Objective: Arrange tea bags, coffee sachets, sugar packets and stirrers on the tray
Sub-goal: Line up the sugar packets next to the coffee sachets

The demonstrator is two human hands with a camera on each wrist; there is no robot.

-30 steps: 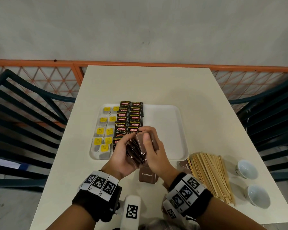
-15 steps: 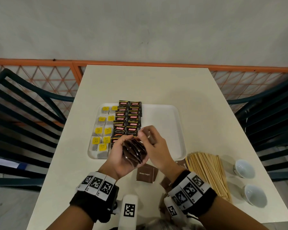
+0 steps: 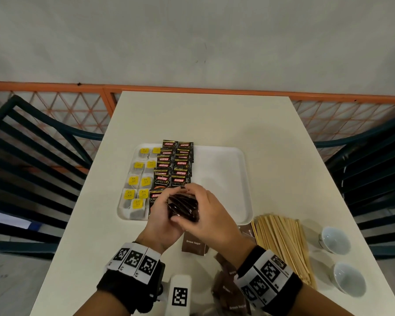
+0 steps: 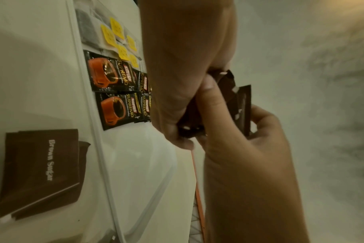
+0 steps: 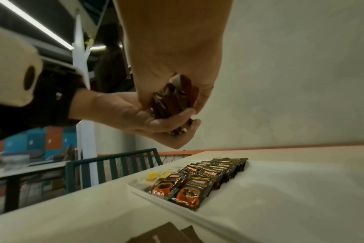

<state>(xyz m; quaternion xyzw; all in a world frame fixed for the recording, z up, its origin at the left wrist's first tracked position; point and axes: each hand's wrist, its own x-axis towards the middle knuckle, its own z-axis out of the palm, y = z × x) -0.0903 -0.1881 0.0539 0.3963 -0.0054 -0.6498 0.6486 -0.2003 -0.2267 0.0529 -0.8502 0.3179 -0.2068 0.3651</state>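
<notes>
tea bags (image 3: 137, 181) and coffee sachets (image 3: 173, 165) are lying on the tray (image 3: 221, 179). both hands, left hand (image 3: 162, 215) and right hand (image 3: 211, 213), are gripping a stack of sugar packets (image 3: 184, 206) together; stirrers (image 3: 283, 242) are waiting too.

Brown sugar packets (image 3: 183, 207) bunched above the white tray's (image 3: 224, 179) near edge.

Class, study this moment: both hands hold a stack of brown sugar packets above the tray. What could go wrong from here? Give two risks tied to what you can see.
1. The stack of brown sugar packets looks fanned and uneven between the left hand and right hand; packets might slip out onto the coffee sachets below and disturb their rows.
2. The wooden stirrers lie loose beside the right forearm; a sweep of it could scatter them toward the two small cups.
</notes>
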